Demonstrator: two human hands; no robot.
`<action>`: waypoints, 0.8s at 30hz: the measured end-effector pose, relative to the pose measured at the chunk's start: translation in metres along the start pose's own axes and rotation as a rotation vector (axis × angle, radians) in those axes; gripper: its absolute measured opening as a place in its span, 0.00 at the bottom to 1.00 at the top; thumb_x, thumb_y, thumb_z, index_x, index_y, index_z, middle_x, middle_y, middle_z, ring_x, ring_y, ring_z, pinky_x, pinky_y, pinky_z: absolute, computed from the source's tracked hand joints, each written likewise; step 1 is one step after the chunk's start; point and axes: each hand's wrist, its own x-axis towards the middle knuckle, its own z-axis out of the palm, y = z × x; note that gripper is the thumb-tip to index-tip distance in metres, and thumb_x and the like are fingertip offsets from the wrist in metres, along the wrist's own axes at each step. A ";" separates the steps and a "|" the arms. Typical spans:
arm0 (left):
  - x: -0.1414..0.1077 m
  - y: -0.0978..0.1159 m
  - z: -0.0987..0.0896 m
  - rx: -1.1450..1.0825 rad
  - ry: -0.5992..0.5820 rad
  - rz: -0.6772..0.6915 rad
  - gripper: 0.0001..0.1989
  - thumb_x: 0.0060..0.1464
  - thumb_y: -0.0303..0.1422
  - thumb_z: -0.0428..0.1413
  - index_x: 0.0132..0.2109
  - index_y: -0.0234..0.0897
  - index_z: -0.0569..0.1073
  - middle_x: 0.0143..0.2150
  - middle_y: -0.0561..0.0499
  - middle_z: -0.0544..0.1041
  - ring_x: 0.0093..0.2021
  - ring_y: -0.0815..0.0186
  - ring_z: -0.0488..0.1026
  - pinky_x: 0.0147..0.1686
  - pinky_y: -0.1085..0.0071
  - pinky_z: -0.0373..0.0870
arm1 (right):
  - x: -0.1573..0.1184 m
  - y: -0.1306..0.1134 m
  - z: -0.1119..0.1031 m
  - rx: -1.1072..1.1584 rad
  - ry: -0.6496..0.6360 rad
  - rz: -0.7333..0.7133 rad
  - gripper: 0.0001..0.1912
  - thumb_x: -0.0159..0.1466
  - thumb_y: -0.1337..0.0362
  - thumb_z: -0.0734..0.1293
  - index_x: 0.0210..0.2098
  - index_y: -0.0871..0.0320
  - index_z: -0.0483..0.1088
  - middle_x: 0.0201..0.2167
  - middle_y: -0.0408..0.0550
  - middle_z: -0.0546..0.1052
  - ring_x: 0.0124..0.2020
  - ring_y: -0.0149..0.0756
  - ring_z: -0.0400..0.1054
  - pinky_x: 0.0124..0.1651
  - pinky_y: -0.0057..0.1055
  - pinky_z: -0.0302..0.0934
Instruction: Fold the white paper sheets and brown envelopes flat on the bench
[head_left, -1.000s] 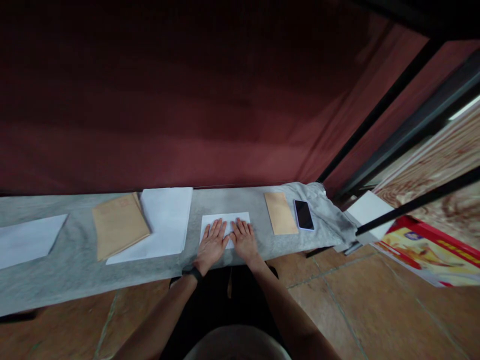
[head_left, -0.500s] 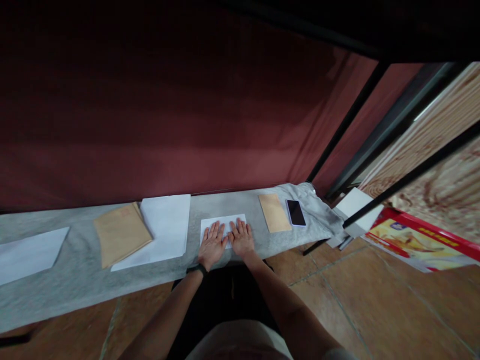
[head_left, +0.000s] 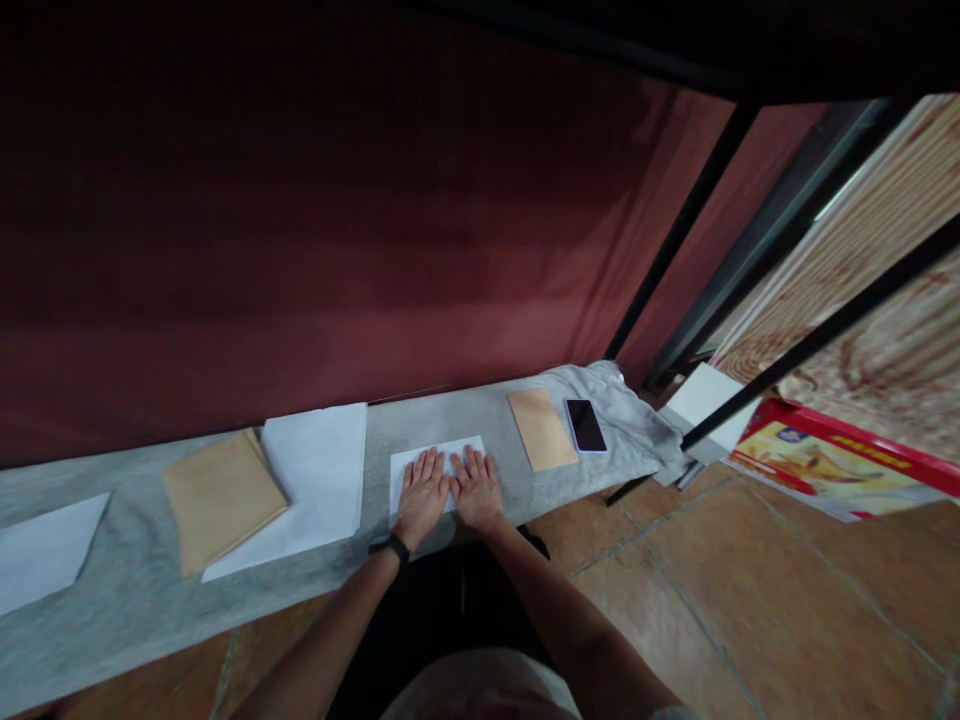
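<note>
A small white sheet of paper (head_left: pixel 459 447) lies on the grey cloth of the narrow table (head_left: pixel 420 408). My left hand (head_left: pixel 422 495) rests flat on the sheet's left part, fingers stretched out, a dark band on the wrist. Beside it my right hand (head_left: pixel 476 487) lies flat on the right part, its fingers spread. The two hands are close together at the thumbs, and they hide much of the paper. Right of them is a single brown envelope (head_left: pixel 543 430), with a phone (head_left: pixel 586 426) next to it.
Brown envelopes (head_left: pixel 221 500) overlap large white sheets (head_left: pixel 319 480) on the left. Another white sheet (head_left: pixel 49 552) lies at the far left. Beyond the table's right end are a white box (head_left: pixel 709 405), a red and yellow box (head_left: pixel 832 460) and black metal bars.
The camera view has tilted and shifted slightly. My hands stay flat on the paper, and the thumbs look nearer each other than before.
</note>
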 end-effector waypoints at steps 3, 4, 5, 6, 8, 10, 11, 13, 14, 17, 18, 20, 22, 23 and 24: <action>0.003 0.001 0.001 0.001 0.008 -0.036 0.29 0.67 0.34 0.38 0.71 0.30 0.58 0.73 0.39 0.58 0.74 0.54 0.52 0.70 0.49 0.50 | 0.000 0.002 0.000 0.014 0.010 -0.006 0.27 0.75 0.54 0.56 0.70 0.54 0.58 0.73 0.57 0.53 0.72 0.49 0.51 0.71 0.51 0.44; 0.003 0.001 0.002 0.002 0.016 -0.036 0.29 0.67 0.34 0.38 0.71 0.30 0.58 0.73 0.40 0.58 0.74 0.54 0.51 0.70 0.49 0.49 | 0.001 0.001 0.000 0.021 0.012 -0.003 0.26 0.75 0.55 0.56 0.70 0.55 0.59 0.72 0.57 0.54 0.72 0.49 0.51 0.71 0.51 0.44; 0.002 0.000 0.003 0.003 0.023 -0.032 0.29 0.67 0.35 0.38 0.71 0.30 0.58 0.73 0.40 0.58 0.74 0.53 0.50 0.70 0.49 0.49 | 0.003 0.001 0.000 0.027 0.013 0.002 0.26 0.75 0.56 0.56 0.69 0.55 0.60 0.72 0.56 0.55 0.72 0.49 0.52 0.71 0.51 0.45; 0.001 -0.001 0.004 0.005 0.027 -0.029 0.29 0.67 0.35 0.38 0.71 0.30 0.58 0.73 0.40 0.58 0.74 0.53 0.50 0.70 0.49 0.49 | 0.005 0.000 0.000 0.033 0.013 0.007 0.25 0.75 0.56 0.56 0.69 0.56 0.60 0.72 0.56 0.56 0.71 0.49 0.52 0.71 0.50 0.45; -0.001 -0.002 0.005 0.009 0.026 -0.027 0.29 0.67 0.35 0.38 0.71 0.30 0.58 0.73 0.40 0.57 0.74 0.53 0.50 0.70 0.49 0.49 | 0.012 -0.004 -0.001 0.043 0.007 -0.004 0.25 0.75 0.58 0.55 0.68 0.58 0.61 0.71 0.55 0.58 0.71 0.47 0.53 0.71 0.49 0.44; -0.002 -0.003 0.005 0.009 0.017 -0.024 0.29 0.67 0.34 0.37 0.71 0.31 0.58 0.73 0.41 0.58 0.74 0.53 0.50 0.70 0.49 0.49 | 0.019 -0.007 -0.001 0.046 -0.011 -0.045 0.24 0.75 0.59 0.55 0.68 0.58 0.62 0.70 0.53 0.60 0.71 0.45 0.53 0.72 0.48 0.44; -0.002 -0.004 0.004 0.007 0.012 -0.022 0.29 0.67 0.33 0.37 0.71 0.31 0.58 0.73 0.41 0.58 0.74 0.53 0.51 0.70 0.49 0.50 | 0.021 -0.008 0.000 0.043 -0.020 -0.069 0.24 0.75 0.59 0.54 0.68 0.57 0.62 0.70 0.52 0.60 0.71 0.44 0.53 0.72 0.48 0.44; -0.002 -0.004 0.003 -0.001 0.005 -0.017 0.29 0.67 0.33 0.37 0.71 0.31 0.58 0.73 0.41 0.58 0.74 0.54 0.51 0.70 0.50 0.50 | 0.025 -0.008 0.001 0.030 -0.030 -0.105 0.24 0.76 0.58 0.53 0.68 0.55 0.62 0.70 0.51 0.60 0.71 0.44 0.53 0.72 0.48 0.45; -0.002 -0.004 0.002 -0.008 0.005 -0.018 0.29 0.67 0.33 0.37 0.71 0.31 0.58 0.73 0.41 0.58 0.74 0.54 0.51 0.70 0.50 0.50 | 0.025 -0.007 0.001 0.022 -0.028 -0.112 0.24 0.76 0.57 0.53 0.68 0.55 0.62 0.70 0.51 0.60 0.71 0.44 0.54 0.72 0.48 0.45; -0.001 -0.003 0.002 -0.020 0.016 -0.053 0.29 0.68 0.34 0.37 0.71 0.31 0.57 0.73 0.40 0.58 0.74 0.55 0.52 0.70 0.51 0.50 | 0.025 0.000 0.003 0.001 -0.015 -0.098 0.25 0.76 0.56 0.55 0.69 0.55 0.60 0.71 0.51 0.58 0.71 0.44 0.53 0.71 0.47 0.45; -0.001 -0.003 0.003 -0.019 0.020 -0.077 0.29 0.68 0.35 0.37 0.71 0.30 0.57 0.73 0.39 0.58 0.74 0.55 0.52 0.70 0.52 0.50 | 0.025 0.002 0.003 -0.005 -0.011 -0.081 0.25 0.75 0.56 0.55 0.69 0.56 0.60 0.71 0.52 0.58 0.71 0.44 0.53 0.71 0.47 0.45; -0.001 -0.003 0.004 -0.012 0.022 -0.128 0.29 0.68 0.35 0.37 0.71 0.27 0.57 0.73 0.37 0.57 0.74 0.55 0.51 0.71 0.53 0.50 | 0.024 0.007 0.004 -0.017 -0.004 -0.049 0.26 0.75 0.56 0.56 0.69 0.57 0.59 0.71 0.54 0.58 0.71 0.44 0.53 0.71 0.47 0.45; -0.001 -0.005 0.006 -0.005 0.021 -0.182 0.30 0.68 0.35 0.38 0.71 0.26 0.57 0.73 0.37 0.57 0.74 0.54 0.51 0.71 0.53 0.49 | 0.024 0.012 0.005 -0.024 0.006 -0.028 0.27 0.75 0.55 0.55 0.70 0.58 0.58 0.71 0.55 0.58 0.71 0.45 0.53 0.71 0.47 0.45; -0.001 -0.006 0.007 -0.002 0.023 -0.213 0.30 0.67 0.36 0.38 0.71 0.25 0.57 0.73 0.36 0.57 0.74 0.54 0.50 0.71 0.53 0.49 | 0.023 0.014 0.005 -0.026 0.011 -0.020 0.28 0.75 0.55 0.55 0.70 0.58 0.57 0.71 0.55 0.58 0.71 0.46 0.53 0.71 0.47 0.45; -0.002 -0.007 0.007 0.000 0.029 -0.245 0.30 0.67 0.36 0.38 0.71 0.25 0.57 0.73 0.36 0.57 0.74 0.54 0.50 0.71 0.53 0.48 | 0.023 0.016 0.005 -0.029 0.017 -0.012 0.28 0.75 0.54 0.55 0.70 0.59 0.57 0.71 0.55 0.57 0.71 0.46 0.53 0.71 0.47 0.45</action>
